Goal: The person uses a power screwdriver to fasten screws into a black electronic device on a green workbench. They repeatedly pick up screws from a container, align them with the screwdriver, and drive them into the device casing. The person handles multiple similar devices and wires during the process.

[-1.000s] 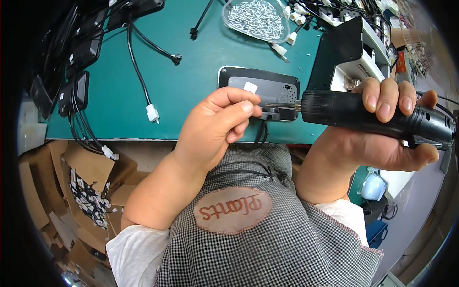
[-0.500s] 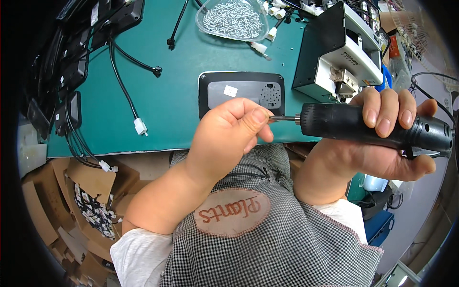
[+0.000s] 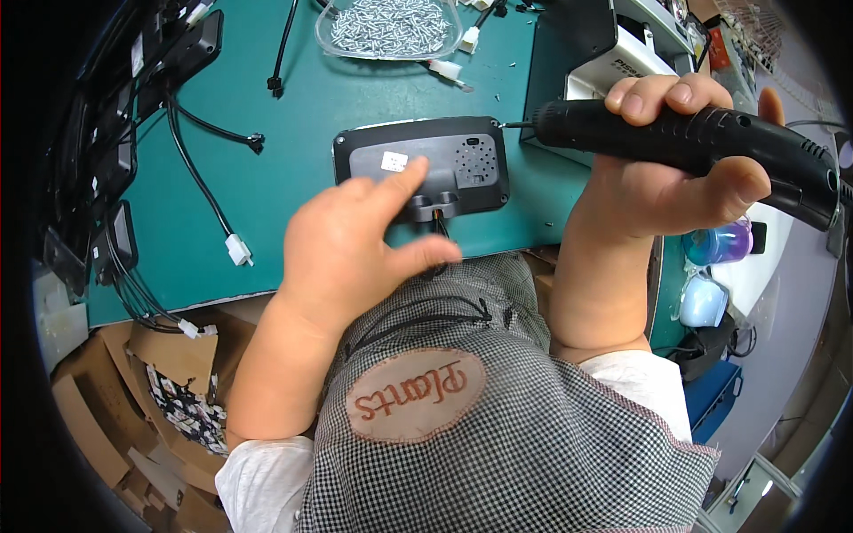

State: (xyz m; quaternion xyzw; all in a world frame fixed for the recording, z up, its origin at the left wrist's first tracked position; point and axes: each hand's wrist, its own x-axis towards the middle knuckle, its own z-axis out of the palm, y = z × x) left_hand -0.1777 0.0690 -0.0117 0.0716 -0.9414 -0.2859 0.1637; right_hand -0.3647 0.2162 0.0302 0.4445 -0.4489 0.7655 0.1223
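A black electric screwdriver (image 3: pixel 657 133) lies in the grip of my right hand (image 3: pixel 684 169), its bit pointing left. The bit's tip is at the upper right corner of a dark plastic housing (image 3: pixel 364 164), which rests back side up on the green mat. A white label, a patch of small holes and a short cable show on the housing. My left hand (image 3: pixel 355 222) is over its lower left part, index finger and thumb stretched apart, holding nothing. Whether a screw sits under the bit is too small to tell.
A clear tray of silver screws (image 3: pixel 391 27) stands at the back. Beyond the screwdriver is a black and white machine (image 3: pixel 573 53). Cables with white connectors (image 3: pixel 238 250) lie at left, beside stacked dark housings (image 3: pixel 191 53). Cardboard boxes (image 3: pixel 98 409) are below the table edge.
My left fingers have let go of the screwdriver's bit and moved left and down over the housing. The screwdriver has moved up, its bit now at the housing's corner.
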